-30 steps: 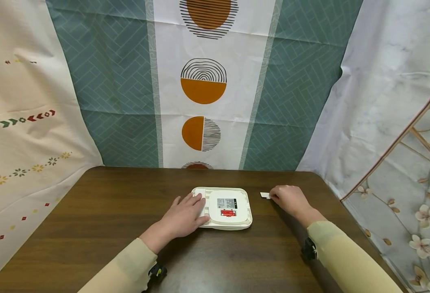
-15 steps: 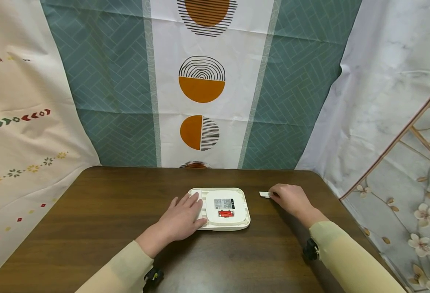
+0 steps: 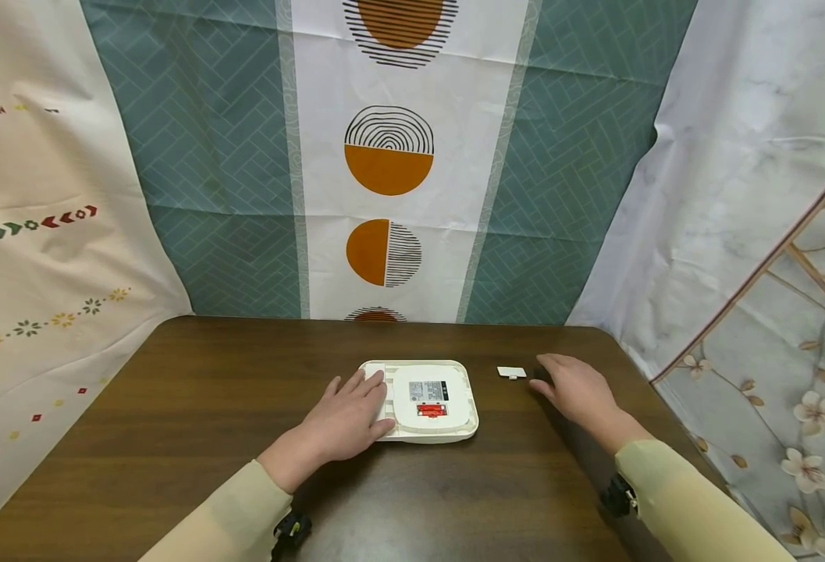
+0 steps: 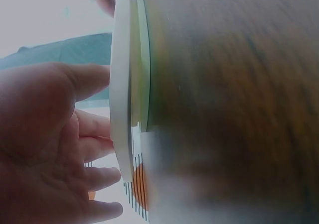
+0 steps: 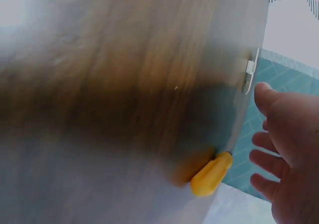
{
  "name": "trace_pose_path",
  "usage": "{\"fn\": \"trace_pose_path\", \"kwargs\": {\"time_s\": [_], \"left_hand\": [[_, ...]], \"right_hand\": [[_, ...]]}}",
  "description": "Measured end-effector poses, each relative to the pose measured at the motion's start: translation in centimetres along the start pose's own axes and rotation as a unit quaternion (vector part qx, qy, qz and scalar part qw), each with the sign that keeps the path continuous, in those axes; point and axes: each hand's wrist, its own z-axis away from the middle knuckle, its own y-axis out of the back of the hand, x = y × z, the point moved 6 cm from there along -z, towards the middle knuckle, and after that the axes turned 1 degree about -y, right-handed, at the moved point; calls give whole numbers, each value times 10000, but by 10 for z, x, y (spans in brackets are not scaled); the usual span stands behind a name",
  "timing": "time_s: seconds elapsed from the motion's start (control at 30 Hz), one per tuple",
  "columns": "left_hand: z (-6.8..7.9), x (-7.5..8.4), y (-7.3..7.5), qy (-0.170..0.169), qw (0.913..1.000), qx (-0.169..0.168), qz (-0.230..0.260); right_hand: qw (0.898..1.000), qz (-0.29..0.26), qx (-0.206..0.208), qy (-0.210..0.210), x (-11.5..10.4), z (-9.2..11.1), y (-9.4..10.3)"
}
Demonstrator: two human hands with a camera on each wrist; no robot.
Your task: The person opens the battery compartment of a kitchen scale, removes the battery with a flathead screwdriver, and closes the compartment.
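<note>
A flat white device (image 3: pixel 461 421) lies underside up on the table, with a printed label and a red battery (image 3: pixel 432 410) in its small compartment. Across the device's left end rests my left hand (image 3: pixel 345 414), fingers straight; in the left wrist view its fingertips reach the white edge (image 4: pixel 121 84). To the right lies a small white battery cover (image 3: pixel 511 372) with a tab, seen edge-on in the right wrist view. Just right of the cover, my right hand (image 3: pixel 577 394) holds nothing, its fingers relaxed and apart from it.
A yellow rounded thing (image 5: pixel 212 175) lies on the table below the right hand in the right wrist view; the hand hides it in the head view. The brown wooden table (image 3: pixel 412 499) ends at patterned cloths behind and at the sides.
My right hand has let go of the battery cover and drawn back to the right, leaving it on the table. The left hand stays on the device.
</note>
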Motion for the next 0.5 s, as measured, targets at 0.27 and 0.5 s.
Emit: {"fn": "trace_pose_path", "kwargs": {"time_s": [0.27,0.5], "left_hand": [[0,-1,-1,-17,10000,-61,65],[0,-2,0,2,9999,-54,125]], "right_hand": [[9996,176,-38,-232,11,19,5],[9985,207,-206,-468,17,31,8]]}}
